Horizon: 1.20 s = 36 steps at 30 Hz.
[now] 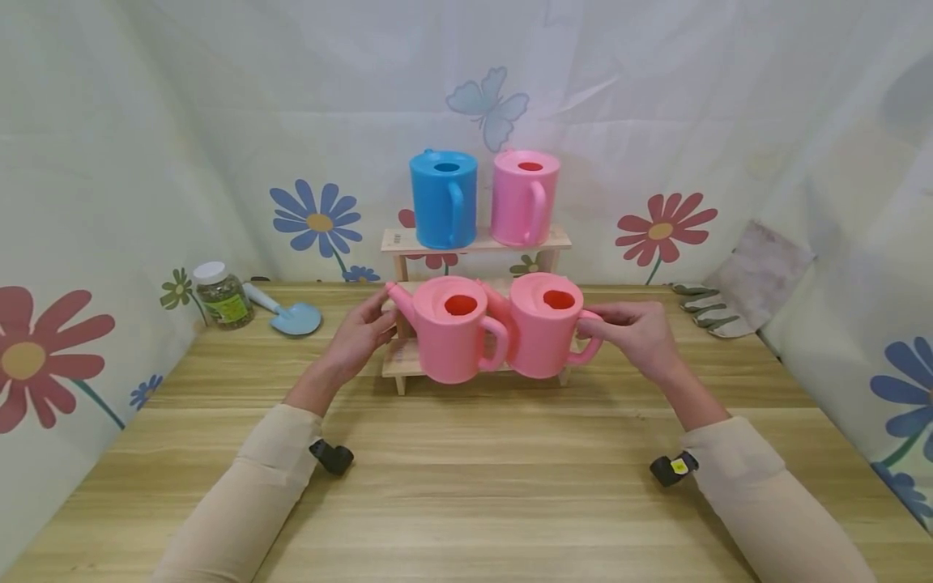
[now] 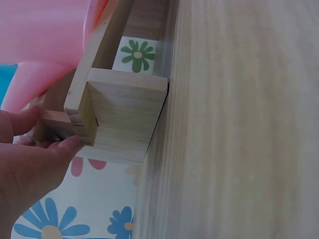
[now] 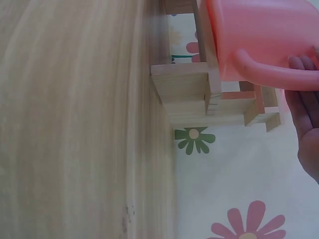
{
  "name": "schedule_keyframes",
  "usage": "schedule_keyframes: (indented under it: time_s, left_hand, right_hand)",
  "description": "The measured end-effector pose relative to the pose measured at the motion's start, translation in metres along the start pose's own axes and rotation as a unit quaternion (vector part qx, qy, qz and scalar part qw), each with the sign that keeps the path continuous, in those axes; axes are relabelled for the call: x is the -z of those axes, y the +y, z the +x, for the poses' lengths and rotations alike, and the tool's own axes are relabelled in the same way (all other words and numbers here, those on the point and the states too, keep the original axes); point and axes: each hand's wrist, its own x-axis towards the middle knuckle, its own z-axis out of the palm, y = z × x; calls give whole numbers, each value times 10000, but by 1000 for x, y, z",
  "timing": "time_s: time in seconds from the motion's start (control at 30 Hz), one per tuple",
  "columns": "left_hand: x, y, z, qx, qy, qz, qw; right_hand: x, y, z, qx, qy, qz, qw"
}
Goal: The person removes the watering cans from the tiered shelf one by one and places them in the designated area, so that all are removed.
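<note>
You are at a pale wood-grain table point(image 1: 466, 502) enclosed by a white cloth backdrop printed with flowers and a butterfly point(image 1: 487, 105). At its far edge stands a small two-tier wooden shelf point(image 1: 477, 241); a blue plastic watering can point(image 1: 443, 198) and a pink plastic watering can point(image 1: 525, 197) sit on top. Far left lie a lidded glass jar point(image 1: 222, 295) and a light-blue toy trowel point(image 1: 287, 314); far right, striped gardening gloves point(image 1: 709, 312).

Both your arms reach forward. Your left hand point(image 1: 360, 334) rests relaxed fingers against the shelf's left post, beside the spouted pink watering can point(image 1: 453, 328) on the lower tier. Your right hand point(image 1: 636, 334) curls around the handle of the second lower pink can point(image 1: 548, 324), which stands just beside the first.
</note>
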Motion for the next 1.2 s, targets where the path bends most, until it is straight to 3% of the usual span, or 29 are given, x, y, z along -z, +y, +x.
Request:
schedule_keyframes:
  time_s: [0.17,0.37,0.5,0.63,0.83,1.07,1.2]
  left_hand:
    - [-1,0,-1,17,64,-96,9999]
    - [0,-1,1,31,83,-88,9999]
    - [0,0,2,-3,93,-95,9999]
    - [-1,0,3,-37,132,-97,9999]
    - [-1,2,2,-21,178,-13,9998]
    - [1,1,2,-15,204,-16,9998]
    - [1,1,2,8,221,-31,9998]
  right_hand:
    - [0,5,0,-77,82,263,9996]
    - [3,2,0,-178,149,195,9995]
    - [9,-12,0,50,215,413,9989]
    - [23,-29,-1,347,298,588,9972]
    - [62,-28,0,558,352,867,9941]
    - [96,-26,1,1154,609,1942,9722]
    - [110,-22,0,1198,710,2368,9615]
